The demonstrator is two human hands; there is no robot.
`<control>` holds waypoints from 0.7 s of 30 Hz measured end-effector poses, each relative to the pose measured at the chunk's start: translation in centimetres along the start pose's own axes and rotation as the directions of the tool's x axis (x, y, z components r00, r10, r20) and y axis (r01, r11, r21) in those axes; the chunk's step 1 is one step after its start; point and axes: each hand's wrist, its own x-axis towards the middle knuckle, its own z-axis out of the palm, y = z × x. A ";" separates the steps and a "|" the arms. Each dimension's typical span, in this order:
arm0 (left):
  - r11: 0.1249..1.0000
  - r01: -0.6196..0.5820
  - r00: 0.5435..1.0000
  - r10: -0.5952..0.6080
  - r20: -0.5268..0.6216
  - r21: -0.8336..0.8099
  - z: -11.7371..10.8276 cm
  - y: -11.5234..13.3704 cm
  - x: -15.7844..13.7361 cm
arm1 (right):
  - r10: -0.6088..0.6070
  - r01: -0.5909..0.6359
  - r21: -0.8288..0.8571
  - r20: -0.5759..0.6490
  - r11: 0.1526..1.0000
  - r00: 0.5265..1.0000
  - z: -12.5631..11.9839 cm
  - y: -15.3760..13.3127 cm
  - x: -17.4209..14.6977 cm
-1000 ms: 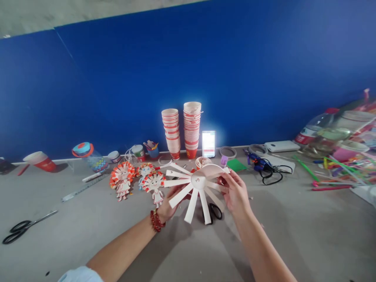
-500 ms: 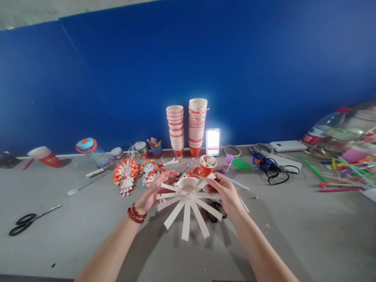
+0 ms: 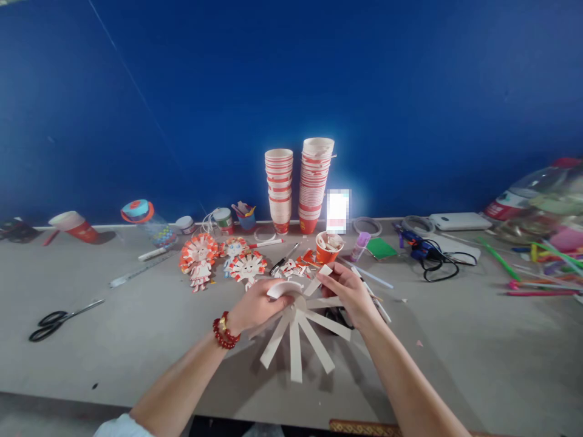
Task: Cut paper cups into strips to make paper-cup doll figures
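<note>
A white paper cup cut into long strips (image 3: 296, 349) is held above the grey table, its strips fanned out like rays. My left hand (image 3: 257, 306), with red beads at the wrist, is closed on the cup's curved part, its thumb inside. One strip's end is pinched between the thumb and fingers of my right hand (image 3: 348, 291). Under the strips on the right, the black handles of scissors (image 3: 337, 321) partly show. Just beyond my hands lie red and white paper scraps (image 3: 294, 267) and a paper sun face (image 3: 248, 267).
Two tall stacks of paper cups (image 3: 314, 188) stand by the blue wall. A scrap-filled cup (image 3: 328, 247), a glue stick (image 3: 361, 247) and a glue gun (image 3: 419, 246) lie nearer. More scissors (image 3: 61, 321) rest at left. Straws (image 3: 542, 285) and bottles (image 3: 519, 194) crowd the right.
My left hand has gone from open beside the strips to closed around the cup's curved part. My right hand still pinches a strip. The view has shifted slightly.
</note>
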 end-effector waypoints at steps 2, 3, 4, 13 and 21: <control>0.997 -0.011 1.000 0.012 0.020 -0.081 0.4 -0.2 0.1 | -0.005 0.005 -0.034 0.007 0.999 1.000 0.0 -0.2 0.0; 0.994 -0.011 0.999 0.014 0.030 -0.107 0.5 -0.3 0.0 | -0.011 0.011 -0.050 0.001 0.999 1.000 -0.2 -0.4 0.0; 0.992 -0.005 0.999 0.009 0.034 -0.122 0.5 -0.4 0.0 | -0.026 0.025 -0.071 -0.014 0.997 1.000 -0.5 -0.7 0.1; 0.974 0.088 0.996 -0.081 0.042 -0.207 0.7 -1.3 -0.5 | 0.004 0.054 -0.949 0.058 0.311 0.998 -4.5 -1.6 -2.7; 0.931 0.167 0.986 -0.168 0.025 -0.324 0.6 -1.4 -0.6 | 0.119 0.099 -0.995 0.099 0.003 0.988 -4.5 0.9 -4.9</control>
